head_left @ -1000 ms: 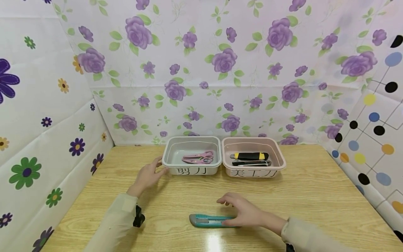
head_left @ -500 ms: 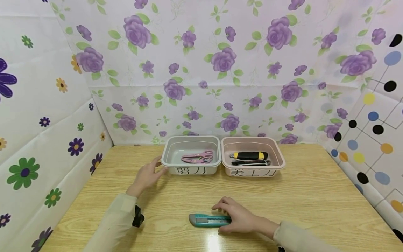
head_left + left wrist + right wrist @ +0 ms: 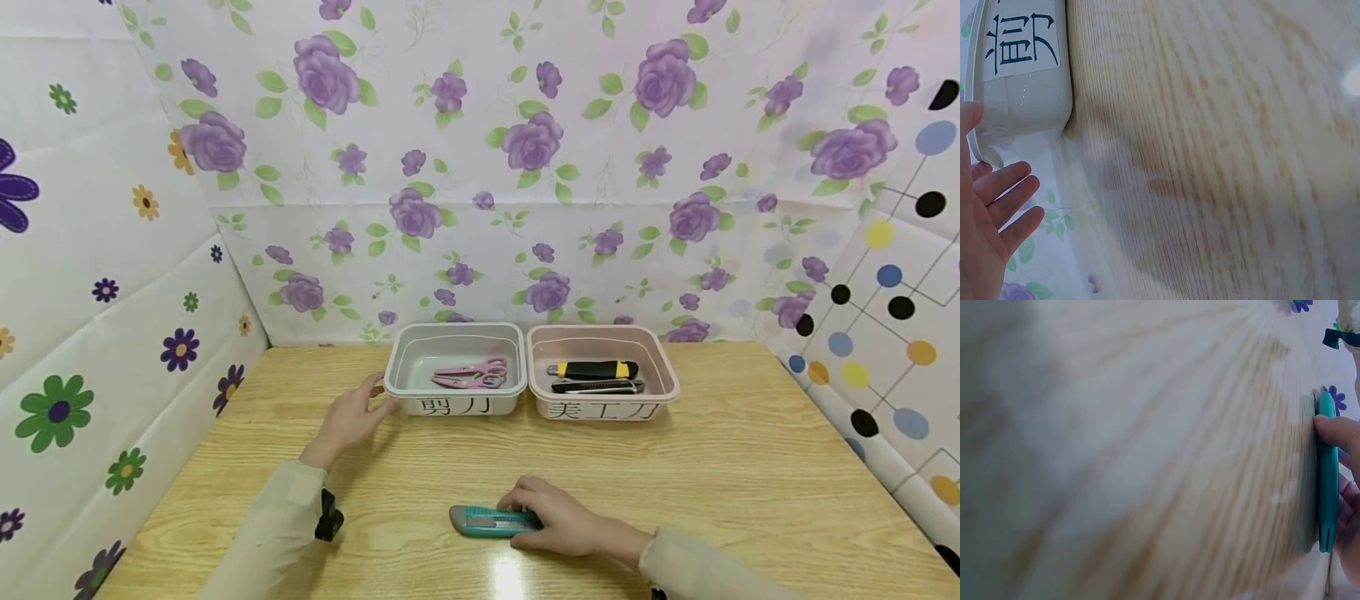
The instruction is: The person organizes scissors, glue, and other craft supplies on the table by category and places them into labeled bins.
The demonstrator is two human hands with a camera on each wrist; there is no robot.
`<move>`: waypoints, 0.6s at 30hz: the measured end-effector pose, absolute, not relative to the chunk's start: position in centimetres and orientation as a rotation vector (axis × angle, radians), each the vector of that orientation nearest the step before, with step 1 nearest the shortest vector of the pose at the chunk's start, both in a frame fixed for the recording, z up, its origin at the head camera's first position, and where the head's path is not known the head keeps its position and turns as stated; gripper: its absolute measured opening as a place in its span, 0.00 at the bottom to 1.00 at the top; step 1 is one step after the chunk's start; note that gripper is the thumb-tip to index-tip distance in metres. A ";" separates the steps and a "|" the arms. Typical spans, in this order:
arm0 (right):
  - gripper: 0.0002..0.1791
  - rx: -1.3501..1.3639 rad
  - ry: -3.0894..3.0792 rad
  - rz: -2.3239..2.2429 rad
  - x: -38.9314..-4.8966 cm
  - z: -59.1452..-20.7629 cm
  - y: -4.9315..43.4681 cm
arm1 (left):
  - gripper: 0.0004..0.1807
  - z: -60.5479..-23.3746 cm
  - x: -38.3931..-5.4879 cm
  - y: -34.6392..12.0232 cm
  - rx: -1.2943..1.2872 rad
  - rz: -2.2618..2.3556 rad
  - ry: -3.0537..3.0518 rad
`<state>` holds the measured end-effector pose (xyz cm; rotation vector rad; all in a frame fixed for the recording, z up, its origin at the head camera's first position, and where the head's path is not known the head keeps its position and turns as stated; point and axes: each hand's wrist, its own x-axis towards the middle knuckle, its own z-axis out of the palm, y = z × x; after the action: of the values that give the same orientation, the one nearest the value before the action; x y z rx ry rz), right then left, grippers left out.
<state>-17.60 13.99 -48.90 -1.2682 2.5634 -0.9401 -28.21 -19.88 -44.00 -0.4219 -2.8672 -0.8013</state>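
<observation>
A teal utility knife [image 3: 480, 522] with a grey end lies near the front of the table in the head view. Thumb and fingers of my right hand [image 3: 558, 518] grip its right part from both sides, hiding that end. The right wrist view has the thumb against the teal knife body [image 3: 1327, 481], which stays low over the wood. My left hand [image 3: 351, 423] rests at the left front corner of the grey basket [image 3: 401, 358]. In the left wrist view its fingers [image 3: 1015, 200] are spread and fairly straight, with the thumb at the basket rim. Pink scissors [image 3: 468, 381] lie inside that basket.
Right beside the grey basket stands a pink basket [image 3: 663, 367], holding a yellow-and-black utility knife [image 3: 596, 370] and a black one [image 3: 592, 387]. Both baskets carry labels in front. Flowered cloth walls [image 3: 480, 167] close off the back and sides of the wooden table [image 3: 735, 467].
My right hand has moved left and down along the utility knife, and its fingers have closed on it. The knife has barely moved. My left hand stays at the grey basket.
</observation>
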 end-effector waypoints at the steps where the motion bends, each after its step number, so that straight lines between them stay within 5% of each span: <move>1: 0.21 -1.271 2.558 -0.942 -17.6 -48.9 14.0 | 0.33 -44.0 -28.2 -19.9 -0.423 -0.800 -2.866; 18: 0.18 -1.269 2.553 -1.025 -17.2 -48.8 13.8 | 0.34 -44.0 -28.3 -20.0 -0.431 -0.805 -2.878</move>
<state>-17.23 13.78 -48.78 -1.2689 2.5531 -1.0249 -28.28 -19.96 -44.01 -0.4309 -2.8782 -0.8046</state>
